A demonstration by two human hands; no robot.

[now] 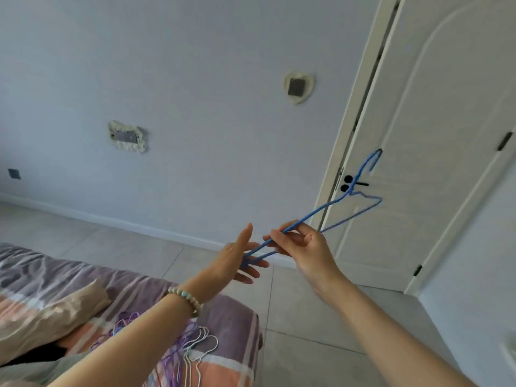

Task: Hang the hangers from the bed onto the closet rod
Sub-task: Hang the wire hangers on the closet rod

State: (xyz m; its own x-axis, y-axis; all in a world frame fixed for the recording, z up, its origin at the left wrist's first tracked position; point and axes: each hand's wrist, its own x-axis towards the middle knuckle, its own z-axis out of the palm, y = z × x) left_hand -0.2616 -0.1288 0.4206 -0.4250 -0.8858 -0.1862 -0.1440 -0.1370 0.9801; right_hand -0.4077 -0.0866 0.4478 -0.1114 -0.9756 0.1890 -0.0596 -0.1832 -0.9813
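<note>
Hangers (192, 350) lie heaped on the striped bed (55, 277) at lower left. Above them the left hand (237, 261) spreads open, fingers touching the blue hanger (315, 212); the right hand (304, 244) pinches its wire, hook toward the white door (435, 135).

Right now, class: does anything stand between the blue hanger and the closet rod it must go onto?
That cannot be settled: no closet rod shows in this view. The blue hanger is held up in open air by the right hand, the left hand at its lower end. Beyond it is only a closed white door. More hangers lie on the bed.
</note>
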